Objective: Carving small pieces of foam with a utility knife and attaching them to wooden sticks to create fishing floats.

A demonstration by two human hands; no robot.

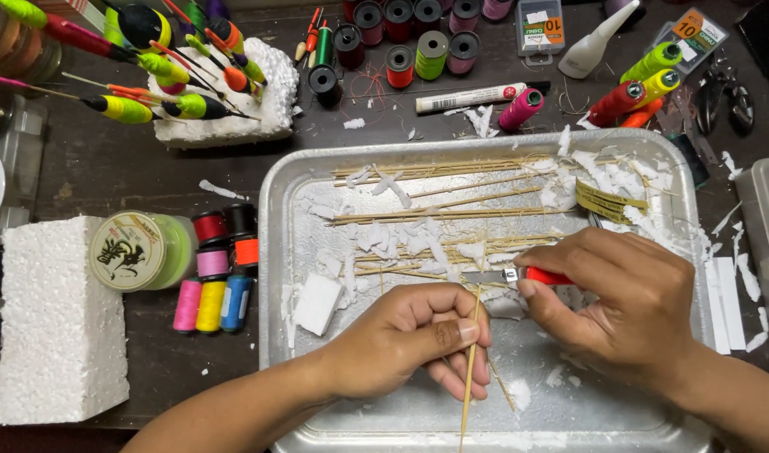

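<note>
One thin bamboo stick [470, 369] stands nearly upright over the metal tray [275, 218], pinched near its top in the left hand [409, 340], while the right hand [623, 306], just beside it, clenches a red-handled knife [531, 275] whose blade points left toward the stick's upper end.

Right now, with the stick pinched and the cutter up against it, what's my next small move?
Probably draw the red-handled cutter in the right hand gently across the thin bamboo stick; the left hand already pinches it steady over the metal tray.
</note>
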